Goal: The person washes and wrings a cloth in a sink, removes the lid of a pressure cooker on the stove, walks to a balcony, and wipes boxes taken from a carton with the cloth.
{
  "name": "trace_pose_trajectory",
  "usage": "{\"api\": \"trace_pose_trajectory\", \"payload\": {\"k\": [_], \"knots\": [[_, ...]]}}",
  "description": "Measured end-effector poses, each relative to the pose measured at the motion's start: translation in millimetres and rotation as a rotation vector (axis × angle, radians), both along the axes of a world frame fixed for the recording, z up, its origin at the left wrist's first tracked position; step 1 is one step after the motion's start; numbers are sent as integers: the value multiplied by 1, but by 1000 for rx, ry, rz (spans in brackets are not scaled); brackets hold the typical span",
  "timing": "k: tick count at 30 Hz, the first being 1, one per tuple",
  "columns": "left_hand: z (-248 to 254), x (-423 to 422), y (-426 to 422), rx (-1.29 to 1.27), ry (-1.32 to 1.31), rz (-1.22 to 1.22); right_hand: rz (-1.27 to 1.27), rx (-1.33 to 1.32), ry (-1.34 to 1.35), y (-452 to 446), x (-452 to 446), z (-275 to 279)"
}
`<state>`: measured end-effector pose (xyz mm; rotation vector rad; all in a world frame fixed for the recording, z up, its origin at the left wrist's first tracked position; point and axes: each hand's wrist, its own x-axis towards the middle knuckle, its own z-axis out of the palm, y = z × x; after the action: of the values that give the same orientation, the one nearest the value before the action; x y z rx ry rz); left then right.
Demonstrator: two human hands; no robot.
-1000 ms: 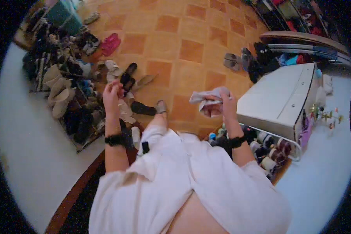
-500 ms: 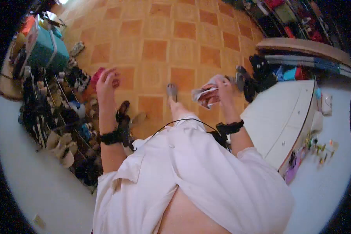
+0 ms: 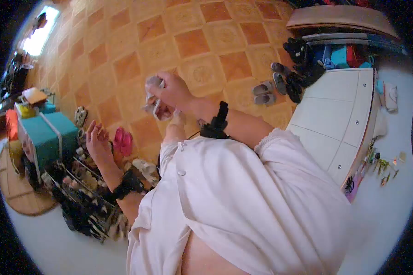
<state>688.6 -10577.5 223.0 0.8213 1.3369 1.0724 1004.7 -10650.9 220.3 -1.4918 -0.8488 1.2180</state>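
My right hand (image 3: pixel 172 91) is closed on a crumpled, pale plastic-like wrapper (image 3: pixel 155 98) with reddish-brown parts, held over the tiled floor in front of me. To the left, my left hand (image 3: pixel 99 143) is raised with its fingers apart and slightly curled, holding nothing. It is nearest to a pair of pink slippers (image 3: pixel 122 141) on the floor just beyond it. Both wrists wear black bands.
Shoes crowd a rack (image 3: pixel 85 183) at the lower left, beside a teal box (image 3: pixel 48 135). A white cabinet (image 3: pixel 328 110) stands at the right. Grey slippers (image 3: pixel 263 93) and dark shoes (image 3: pixel 294 87) lie near it on the tiled floor (image 3: pixel 202 41).
My right hand has swung left across my front with the wrapper. My left hand appears lower and further left. The view has turned left, showing more of the teal box.
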Motion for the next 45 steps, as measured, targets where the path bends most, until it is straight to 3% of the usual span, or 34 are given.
{"api": "trace_pose_trajectory", "payload": {"k": [4, 6, 7, 10, 14, 16, 21, 22, 23, 25, 26, 27, 28, 30, 32, 34, 35, 36, 37, 41, 42, 43, 44, 45], "knots": [[-43, 15, 117, 0, -69, -24, 20, -17, -104, 96, 29, -25], [-57, 30, 182, -10, -58, -58, -106, 63, -343, 156, 42, -71], [-55, 39, 222, 16, -65, -46, -161, 75, -202, 189, 49, -95], [-43, 90, 329, -32, -24, -242, -223, -22, 33, 292, 83, -45], [-34, 151, 437, -8, 41, -398, -204, 74, -160, 400, 102, -18], [-38, 187, 466, -87, 21, -481, -245, 170, -395, 444, 110, -5], [-43, 294, 607, -448, -317, -748, -116, 280, -335, 608, 124, 16], [-60, 313, 641, -420, -322, -716, -47, 301, -385, 640, 120, 14], [-88, 330, 669, -358, -552, -695, -9, 323, -404, 666, 122, 13], [-87, 354, 732, -259, -773, -674, 129, 425, -592, 717, 133, 25], [-80, 361, 756, 6, -811, -663, 232, 523, -764, 754, 145, 39], [-64, 362, 783, 262, -825, -652, 244, 562, -754, 790, 153, 51], [-52, 381, 821, 5, -825, -470, 287, 628, -775, 829, 169, 58], [-85, 390, 894, 102, -776, -503, 326, 730, -822, 901, 191, 63], [-79, 409, 964, 215, -760, -520, 285, 738, -778, 975, 215, 66], [-33, 406, 1008, 187, -396, -342, 247, 705, -700, 1056, 237, 60], [-11, 404, 1033, 174, -272, -278, 194, 625, -864, 1092, 241, 51], [4, 409, 1066, 82, -407, -169, 141, 533, -1022, 1138, 249, 41], [13, 405, 1087, -9, -541, -64, 153, 545, -1016, 1163, 245, 34], [11, 392, 1210, -100, -573, 8, 138, 476, -943, 1269, 231, 25], [0, 373, 1243, -122, -911, -323, 155, 434, -886, 1292, 221, 29], [4, 368, 1271, -103, -1085, -488, 169, 460, -893, 1312, 207, 35], [8, 363, 1298, -97, -1238, -668, 280, 651, -817, 1330, 194, 43], [37, 378, 1315, 176, -900, -409, 390, 822, -737, 1362, 187, 47]]}}
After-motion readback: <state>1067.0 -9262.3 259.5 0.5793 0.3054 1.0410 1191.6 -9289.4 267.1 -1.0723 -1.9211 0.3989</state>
